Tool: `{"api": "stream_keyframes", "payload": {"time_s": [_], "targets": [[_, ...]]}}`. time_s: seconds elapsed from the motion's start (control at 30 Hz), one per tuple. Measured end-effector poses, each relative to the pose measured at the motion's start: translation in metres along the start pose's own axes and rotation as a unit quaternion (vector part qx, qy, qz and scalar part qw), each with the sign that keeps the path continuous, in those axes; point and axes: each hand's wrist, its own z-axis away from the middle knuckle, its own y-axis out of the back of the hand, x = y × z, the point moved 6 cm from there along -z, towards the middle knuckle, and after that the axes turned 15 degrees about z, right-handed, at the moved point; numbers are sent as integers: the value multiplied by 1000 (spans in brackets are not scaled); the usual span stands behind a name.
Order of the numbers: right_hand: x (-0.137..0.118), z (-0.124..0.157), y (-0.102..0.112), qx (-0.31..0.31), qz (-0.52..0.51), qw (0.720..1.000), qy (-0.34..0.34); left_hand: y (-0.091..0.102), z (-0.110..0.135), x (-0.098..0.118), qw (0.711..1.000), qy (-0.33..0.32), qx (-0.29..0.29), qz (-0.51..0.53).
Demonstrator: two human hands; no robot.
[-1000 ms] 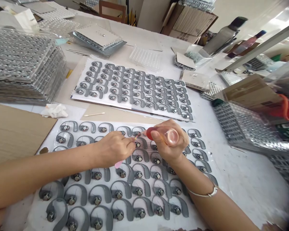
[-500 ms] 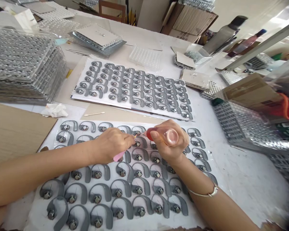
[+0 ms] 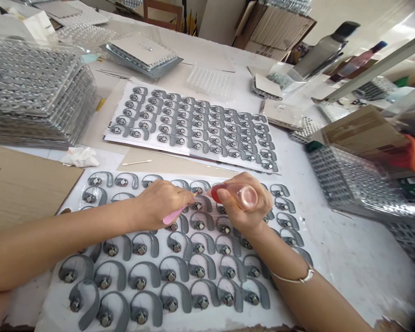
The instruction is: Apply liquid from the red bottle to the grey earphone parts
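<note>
My left hand (image 3: 161, 204) is closed on a thin pink-handled stick (image 3: 173, 215), its tip held at the red mouth of a small clear bottle (image 3: 240, 196). My right hand (image 3: 247, 210) is wrapped around that bottle, tilted sideways toward the stick. Both hands hover over a white sheet (image 3: 55, 309) covered with rows of grey ear-hook parts (image 3: 174, 267), each with a round metal piece. A thin bracelet (image 3: 297, 278) circles my right wrist.
A second sheet of grey ear-hook parts (image 3: 193, 124) lies further back. Stacked clear blister trays (image 3: 31, 92) stand at the left, more trays (image 3: 352, 184) at the right. Brown cardboard (image 3: 17, 184) lies at the left, with a crumpled tissue (image 3: 78, 157) and a cotton swab (image 3: 136, 162).
My left hand has drifted slightly up the sheet with the stick; the pink handle end has risen. My right hand and the bottle have barely moved.
</note>
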Motion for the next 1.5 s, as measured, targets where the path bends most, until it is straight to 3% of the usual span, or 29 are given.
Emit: {"api": "stream_keyframes", "payload": {"time_s": [0.47,0.9,1.07,1.5], "targets": [[-2,2,-1,-8,-23,1000,-6,9,-2,-8,989,49,24,139],[-2,2,-2,-10,-24,1000,-14,10,-3,-13,976,73,41,199],[1,4,2,32,-48,998,-18,11,-3,-17,970,96,45,217],[-2,1,-2,0,-39,999,-8,12,-3,-19,966,109,40,230]]}}
